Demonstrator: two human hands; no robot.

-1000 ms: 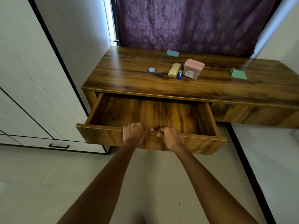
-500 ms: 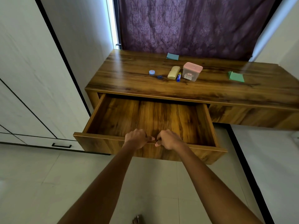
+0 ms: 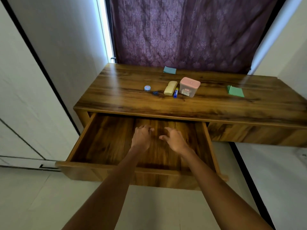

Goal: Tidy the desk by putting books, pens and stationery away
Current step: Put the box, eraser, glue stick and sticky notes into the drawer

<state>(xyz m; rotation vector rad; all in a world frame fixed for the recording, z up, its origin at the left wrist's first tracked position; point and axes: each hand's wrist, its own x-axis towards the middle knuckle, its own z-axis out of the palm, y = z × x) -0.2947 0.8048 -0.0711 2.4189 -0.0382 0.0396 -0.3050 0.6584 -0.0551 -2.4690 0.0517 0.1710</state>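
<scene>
Both hands hover over the pulled-out wooden drawer (image 3: 106, 146), holding nothing.

Left hand (image 3: 141, 138) and right hand (image 3: 174, 141) have loosely spread fingers. The stationery sits mid-table (image 3: 116, 97): yellow case (image 3: 170, 87), blue pen (image 3: 175, 92), pink-lidded clear box (image 3: 189, 87), small blue round tub (image 3: 147, 88), teal (image 3: 169, 70) and green (image 3: 235, 91) paper pads. Likely risk: reaching across the open drawer could knock the pen rolling. The box label is unreadable.
</scene>
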